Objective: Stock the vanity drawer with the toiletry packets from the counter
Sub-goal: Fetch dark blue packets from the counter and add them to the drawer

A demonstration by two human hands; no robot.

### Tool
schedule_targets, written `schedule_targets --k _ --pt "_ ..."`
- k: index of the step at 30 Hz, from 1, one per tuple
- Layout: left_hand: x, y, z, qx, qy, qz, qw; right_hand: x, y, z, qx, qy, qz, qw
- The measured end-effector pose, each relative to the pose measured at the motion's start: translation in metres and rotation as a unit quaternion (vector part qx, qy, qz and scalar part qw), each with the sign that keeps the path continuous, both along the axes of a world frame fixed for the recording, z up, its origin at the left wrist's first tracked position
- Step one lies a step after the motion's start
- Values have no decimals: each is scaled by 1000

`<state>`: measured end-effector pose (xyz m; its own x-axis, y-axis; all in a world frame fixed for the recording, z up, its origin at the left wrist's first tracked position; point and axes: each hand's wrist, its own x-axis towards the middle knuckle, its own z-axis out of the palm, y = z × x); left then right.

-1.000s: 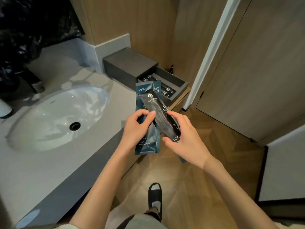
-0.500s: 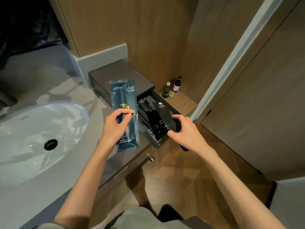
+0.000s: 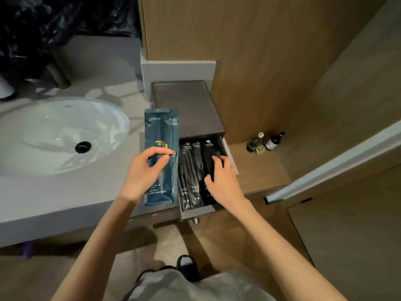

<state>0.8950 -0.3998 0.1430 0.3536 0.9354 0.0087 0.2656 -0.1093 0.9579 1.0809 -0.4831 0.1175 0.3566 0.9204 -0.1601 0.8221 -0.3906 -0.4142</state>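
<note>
A dark grey drawer [image 3: 196, 213] stands pulled out of a small box [image 3: 186, 107] on the counter's right end. Inside lie three black toothbrush packets [image 3: 191, 170] side by side. My right hand [image 3: 221, 179] is over the rightmost black packet [image 3: 208, 155], its curled fingers pressing it down into the drawer. My left hand [image 3: 143, 172] holds teal dental kit packets [image 3: 161, 137] upright just left of the drawer, thumb and forefinger pinched around them.
A white oval sink [image 3: 58, 135] is set in the grey counter [image 3: 54, 196] at the left. Small bottles [image 3: 265, 141] stand on a lower wooden shelf right of the drawer. A door frame [image 3: 338, 164] runs along the right. My slippered foot [image 3: 187, 266] is below.
My right hand has carried the black toothbrush packet from in front of me into the drawer and laid it at the right. My left hand keeps the teal packets, now beside the drawer.
</note>
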Motion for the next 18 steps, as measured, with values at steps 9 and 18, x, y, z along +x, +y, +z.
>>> schedule_targets --k 9,18 --pt "-9 -27 0 2 9 77 997 12 6 -14 -62 -108 111 986" --pt "-20 -40 7 -18 13 71 997 12 -4 -22 -64 -164 158 971"
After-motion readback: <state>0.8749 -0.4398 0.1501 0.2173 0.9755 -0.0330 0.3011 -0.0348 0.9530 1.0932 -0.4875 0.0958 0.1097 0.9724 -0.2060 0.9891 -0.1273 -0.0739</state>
